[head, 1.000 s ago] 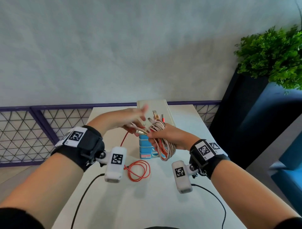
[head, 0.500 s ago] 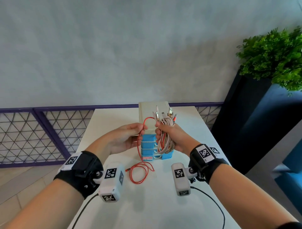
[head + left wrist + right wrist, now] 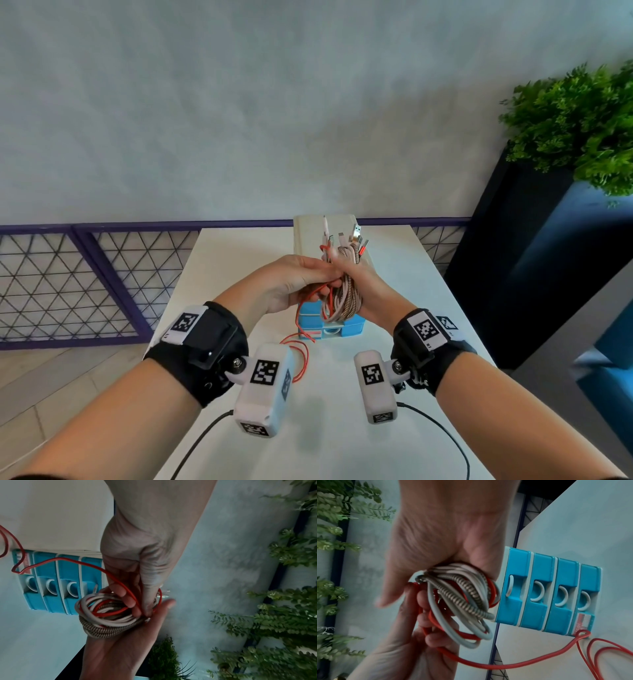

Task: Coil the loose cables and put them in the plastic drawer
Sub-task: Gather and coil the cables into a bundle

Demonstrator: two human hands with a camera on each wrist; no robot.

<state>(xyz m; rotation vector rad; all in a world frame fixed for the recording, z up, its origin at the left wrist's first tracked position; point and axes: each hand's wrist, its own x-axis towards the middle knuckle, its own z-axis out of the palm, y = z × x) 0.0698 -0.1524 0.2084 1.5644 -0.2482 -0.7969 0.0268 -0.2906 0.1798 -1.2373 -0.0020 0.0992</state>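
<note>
My right hand (image 3: pixel 364 286) grips a coiled cable bundle (image 3: pixel 342 299) of white, striped and red cables, plug ends sticking up. My left hand (image 3: pixel 301 277) presses against it and pinches a loose red cable (image 3: pixel 301 322) into the bundle. From my left hand the red cable (image 3: pixel 68 559) trails down to the table. The wrist views show the bundle (image 3: pixel 467 592) hanging from my right hand (image 3: pixel 436 540), with my left hand's fingers (image 3: pixel 126 596) curled round the red strand. Behind stands the blue plastic drawer unit (image 3: pixel 346 327), drawers closed.
The white table (image 3: pixel 342 438) carries the drawer unit and the rest of the red cable in loose loops (image 3: pixel 303 363). A purple mesh railing (image 3: pixel 85 274) runs behind on the left. A dark planter with a green plant (image 3: pixel 575 144) stands at the right.
My left hand has moved right with the red cable and now meets the bundle in my right hand. The loose red loops on the table have shrunk.
</note>
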